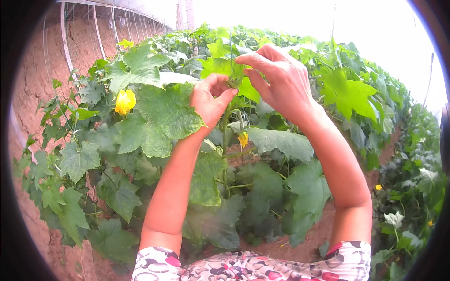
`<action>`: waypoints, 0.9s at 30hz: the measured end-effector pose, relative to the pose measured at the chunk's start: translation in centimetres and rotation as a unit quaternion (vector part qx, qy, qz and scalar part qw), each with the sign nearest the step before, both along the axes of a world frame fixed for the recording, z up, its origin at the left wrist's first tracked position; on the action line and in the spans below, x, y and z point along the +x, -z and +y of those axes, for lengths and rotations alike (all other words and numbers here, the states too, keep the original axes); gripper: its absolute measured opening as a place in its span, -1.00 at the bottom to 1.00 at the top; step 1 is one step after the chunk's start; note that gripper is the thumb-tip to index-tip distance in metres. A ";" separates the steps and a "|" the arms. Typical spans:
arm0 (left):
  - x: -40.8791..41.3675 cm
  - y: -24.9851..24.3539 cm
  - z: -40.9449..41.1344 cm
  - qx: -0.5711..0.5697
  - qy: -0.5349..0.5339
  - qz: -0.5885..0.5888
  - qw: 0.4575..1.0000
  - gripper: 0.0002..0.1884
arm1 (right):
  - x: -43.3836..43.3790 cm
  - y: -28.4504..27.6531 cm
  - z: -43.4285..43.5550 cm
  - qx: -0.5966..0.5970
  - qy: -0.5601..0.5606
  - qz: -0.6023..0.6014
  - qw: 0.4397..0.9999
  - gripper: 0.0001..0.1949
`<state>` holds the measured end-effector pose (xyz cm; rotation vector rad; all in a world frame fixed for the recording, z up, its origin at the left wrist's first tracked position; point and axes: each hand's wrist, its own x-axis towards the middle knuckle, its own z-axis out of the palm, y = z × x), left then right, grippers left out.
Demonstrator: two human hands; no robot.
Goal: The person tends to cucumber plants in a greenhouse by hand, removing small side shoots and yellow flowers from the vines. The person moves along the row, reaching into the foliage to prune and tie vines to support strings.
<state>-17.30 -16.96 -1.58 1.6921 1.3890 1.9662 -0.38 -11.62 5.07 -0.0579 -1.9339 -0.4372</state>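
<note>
My left hand (214, 98) pinches the green growing tip (235, 81) of a climbing gourd vine, luffa-like, between thumb and fingers. Just right of it and a little higher is my right hand (277, 79), its index finger and thumb apart. The index fingertip is beside a thin upright string (231, 42) that runs down to the vine tip; whether it touches the string I cannot tell. Below the hands drops the vine's green stem (224, 131), with a withered yellow flower (243, 139) close by. A broad lobed leaf (158, 119) partly overlaps my left wrist.
A yellow flower (125, 102) hangs among leaves on the left. Behind stands an earthen wall (35, 84) with pale poles (65, 42) and strings. Dense vine rows (346, 91) extend back and right, with a soil path (388, 151) between rows.
</note>
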 end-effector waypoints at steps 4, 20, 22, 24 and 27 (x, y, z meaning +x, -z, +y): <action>0.9 -0.2 -0.3 0.014 -0.037 0.040 0.998 -0.70 | 0.4 -0.9 -0.2 0.066 0.104 -0.097 0.988 -0.87; 1.6 -0.5 -1.8 0.007 0.015 0.006 1.000 -0.70 | -0.2 -3.9 -1.6 -0.017 0.105 -0.086 0.991 -0.90; 1.8 -0.6 -1.5 0.001 0.035 -0.007 0.999 -0.70 | -0.4 -4.1 -0.4 -0.096 0.042 0.013 0.994 -0.87; 1.6 -0.6 -1.3 -0.001 0.041 -0.017 0.999 -0.69 | 0.0 -4.7 0.0 -0.080 0.073 0.050 0.993 -0.87; 0.9 -0.5 -1.1 -0.003 0.024 -0.025 0.999 -0.69 | 0.5 -4.4 0.1 -0.058 0.071 0.071 0.993 -0.89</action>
